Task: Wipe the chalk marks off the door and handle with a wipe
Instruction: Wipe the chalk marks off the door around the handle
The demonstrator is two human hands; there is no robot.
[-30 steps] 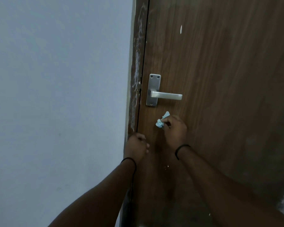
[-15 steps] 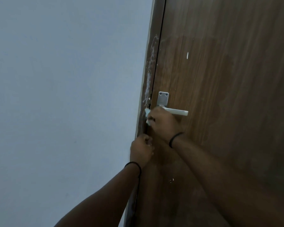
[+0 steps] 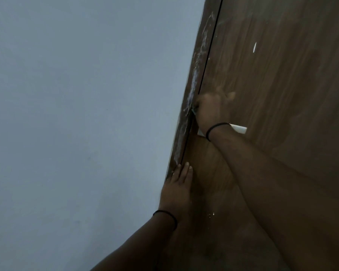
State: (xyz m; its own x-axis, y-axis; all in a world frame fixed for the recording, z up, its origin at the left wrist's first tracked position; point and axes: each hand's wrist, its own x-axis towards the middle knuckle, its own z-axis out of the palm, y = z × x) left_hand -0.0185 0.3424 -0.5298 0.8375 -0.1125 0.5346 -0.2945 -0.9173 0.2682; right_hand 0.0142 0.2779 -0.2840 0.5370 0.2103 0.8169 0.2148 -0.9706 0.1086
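Right grip (image 3: pixel 208 109) clamped on wipe (image 3: pixel 194 110) at door (image 3: pixel 282 94) edge, left grip (image 3: pixel 177 184) flat, fingers straight, below.

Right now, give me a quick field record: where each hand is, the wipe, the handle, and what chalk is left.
right hand: blurred, at the door's edge above the handle, gripping the wipe
wipe: only a small pale bit shows at the hand's left side, by the frame
left hand: fingers straight, flat on the door edge lower down
handle: lever tip shows past the right wrist, rest hidden
chalk streaks: white smears run along the frame, above and below the wipe
white mark: on the door face, upper area
white specks: near the left forearm
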